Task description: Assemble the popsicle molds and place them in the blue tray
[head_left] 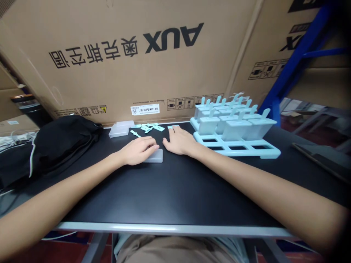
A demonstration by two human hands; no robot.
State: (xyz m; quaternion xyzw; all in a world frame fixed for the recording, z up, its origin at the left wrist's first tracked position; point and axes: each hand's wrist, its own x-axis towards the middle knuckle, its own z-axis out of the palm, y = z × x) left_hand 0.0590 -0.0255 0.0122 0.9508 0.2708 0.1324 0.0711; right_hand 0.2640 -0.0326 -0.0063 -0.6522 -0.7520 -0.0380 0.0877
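My left hand (139, 149) is curled over a small translucent mold (155, 157) lying on the black table, its thumb and fingers around the far left part. To its right, my right hand (178, 140) rests low over the table, thumb spread from the fingers. Its fingertips touch a light-blue piece (173, 126), partly covered by them. Several light-blue stick pieces (149, 128) lie loose beyond my left hand. Other translucent molds (120, 130) lie behind it. At the right, a light-blue rack (238, 149) bears several filled-in molds with upright stick handles (238, 126).
A large cardboard box (109, 84) stands along the table's back edge. Black cloth or a bag (65, 142) with a white cable lies at the left, near a dark cylindrical container (31, 109). A flat dark object (323, 157) is at the right, near a blue metal frame (298, 54).
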